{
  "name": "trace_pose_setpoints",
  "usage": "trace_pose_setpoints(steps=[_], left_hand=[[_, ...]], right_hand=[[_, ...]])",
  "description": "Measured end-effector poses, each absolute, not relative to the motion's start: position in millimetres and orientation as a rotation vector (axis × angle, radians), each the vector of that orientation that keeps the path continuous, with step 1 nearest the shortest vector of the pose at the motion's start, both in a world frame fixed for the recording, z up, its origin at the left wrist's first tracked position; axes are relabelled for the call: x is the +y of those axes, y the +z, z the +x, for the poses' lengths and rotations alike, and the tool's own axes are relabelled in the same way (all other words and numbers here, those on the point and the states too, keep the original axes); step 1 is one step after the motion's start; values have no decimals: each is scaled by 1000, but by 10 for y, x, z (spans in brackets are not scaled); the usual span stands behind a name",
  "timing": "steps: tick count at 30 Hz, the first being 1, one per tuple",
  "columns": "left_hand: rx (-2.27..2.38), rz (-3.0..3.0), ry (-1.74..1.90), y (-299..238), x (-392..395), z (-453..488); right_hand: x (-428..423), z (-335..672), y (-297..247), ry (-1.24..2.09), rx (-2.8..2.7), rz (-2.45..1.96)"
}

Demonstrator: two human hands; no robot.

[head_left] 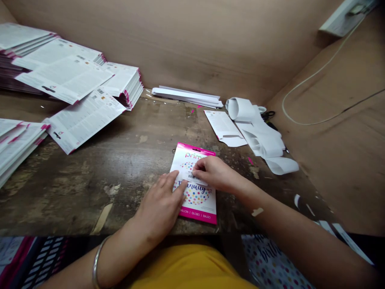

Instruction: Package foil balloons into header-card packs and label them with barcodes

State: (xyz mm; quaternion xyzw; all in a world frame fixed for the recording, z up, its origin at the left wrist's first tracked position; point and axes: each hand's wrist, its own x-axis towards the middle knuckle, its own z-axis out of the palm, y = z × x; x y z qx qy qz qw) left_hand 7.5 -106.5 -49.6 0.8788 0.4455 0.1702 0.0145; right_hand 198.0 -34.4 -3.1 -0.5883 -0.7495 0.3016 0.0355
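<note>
In front of me lies a white and pink balloon packet (197,198) with colored dots, its pink header at the far end. A white strip with a barcode label (191,176) lies across its middle. My right hand (215,172) pinches at the barcode label with thumb and forefinger; the fingers hide part of it and of the brand name. My left hand (162,200) rests on the packet's left edge, fingers stretched out and apart, with the fingertips by the strip's left end.
Stacks of printed packets (117,78) fill the back left, with a loose packet (86,116) before them. Folded white strips (186,96) lie by the back wall. At right are another packet (224,126), a curling white label roll (261,136) and black-handled scissors (267,115). A cable (303,82) hangs at right.
</note>
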Motion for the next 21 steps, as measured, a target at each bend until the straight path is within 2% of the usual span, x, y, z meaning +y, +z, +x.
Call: trace_pose_setpoints(steps=[8, 14, 21], left_hand=[[1339, 2797, 610, -491, -1048, 77], [1272, 2854, 489, -459, -1019, 90], [1301, 2832, 496, -445, -1019, 76]], right_hand=[[-380, 1869, 47, 738, -2363, -1961], [-366, 1844, 52, 648, -2450, -1971], [-396, 2110, 219, 341, -2425, -2243]])
